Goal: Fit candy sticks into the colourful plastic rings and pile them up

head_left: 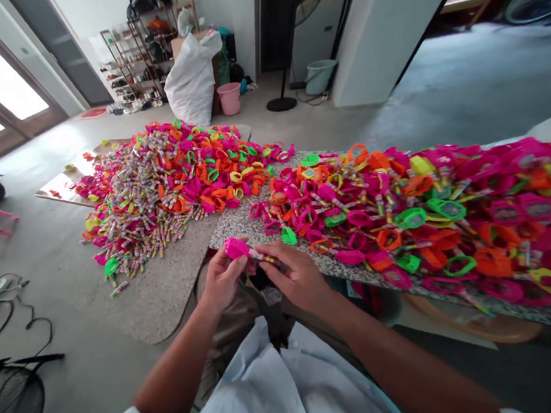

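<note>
speckled slab (238, 226) | grey floor (464, 91) | both hands' fingers (233, 269) grip pink toy (236, 247)

both hands (262, 274) together at lap, fingers (237, 270) pinched.

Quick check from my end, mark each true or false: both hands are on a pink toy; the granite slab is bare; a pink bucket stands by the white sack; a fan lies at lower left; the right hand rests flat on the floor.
1. Left hand and right hand hold a pink toy. True.
2. The granite slab is bare. False: bright toys cover most of it.
3. A pink bucket stands by the white sack. True.
4. A fan lies at lower left. True.
5. The right hand rests flat on the floor. False: it is raised, at the toy.
</note>
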A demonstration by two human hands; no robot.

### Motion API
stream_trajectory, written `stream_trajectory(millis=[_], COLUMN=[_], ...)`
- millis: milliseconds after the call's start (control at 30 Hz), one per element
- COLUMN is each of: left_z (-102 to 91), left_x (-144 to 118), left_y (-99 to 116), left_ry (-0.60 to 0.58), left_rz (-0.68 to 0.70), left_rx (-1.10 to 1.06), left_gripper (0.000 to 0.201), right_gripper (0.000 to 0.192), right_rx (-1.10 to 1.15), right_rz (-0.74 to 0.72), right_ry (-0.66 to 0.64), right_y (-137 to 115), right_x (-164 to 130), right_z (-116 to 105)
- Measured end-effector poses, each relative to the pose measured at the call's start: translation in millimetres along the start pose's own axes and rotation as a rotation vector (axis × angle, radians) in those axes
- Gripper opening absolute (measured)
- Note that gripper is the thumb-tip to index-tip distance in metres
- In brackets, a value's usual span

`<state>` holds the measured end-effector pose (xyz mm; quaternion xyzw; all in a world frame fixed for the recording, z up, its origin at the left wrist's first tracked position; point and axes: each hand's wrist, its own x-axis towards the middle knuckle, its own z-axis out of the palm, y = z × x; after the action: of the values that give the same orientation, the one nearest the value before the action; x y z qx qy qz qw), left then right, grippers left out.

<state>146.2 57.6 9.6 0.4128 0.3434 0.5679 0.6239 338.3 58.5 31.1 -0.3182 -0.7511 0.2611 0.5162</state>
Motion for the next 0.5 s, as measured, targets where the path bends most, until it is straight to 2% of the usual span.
stream_trajectory(millis=[100,300,400,500], left_z=[-8.5,-21.4,-22.5,-21.3], left_x=[-4,-8,-9,-9], left_y=[-3,-7,-7,-7], left_ry=[-0.015,-0.015,-0.041,-0.056], left_rz=[0.048,0.117,0.158,0.187], left_rx=[0.067,0.210,0.282,0.310], left_gripper=[0.058,0.052,0.047,0.045], right_gripper=[0.030,0.028,0.023,0.021], right_rx=[0.050,0.197,0.213,0.197], right_rz=[0.152,0.274,0.291,0.230], right_ry=[-0.026,-0.082,-0.087,-0.125], right_y=[-5,-16,-19,-21], right_x=[-2,-1,4,9], right_z=[3,7,5,-1])
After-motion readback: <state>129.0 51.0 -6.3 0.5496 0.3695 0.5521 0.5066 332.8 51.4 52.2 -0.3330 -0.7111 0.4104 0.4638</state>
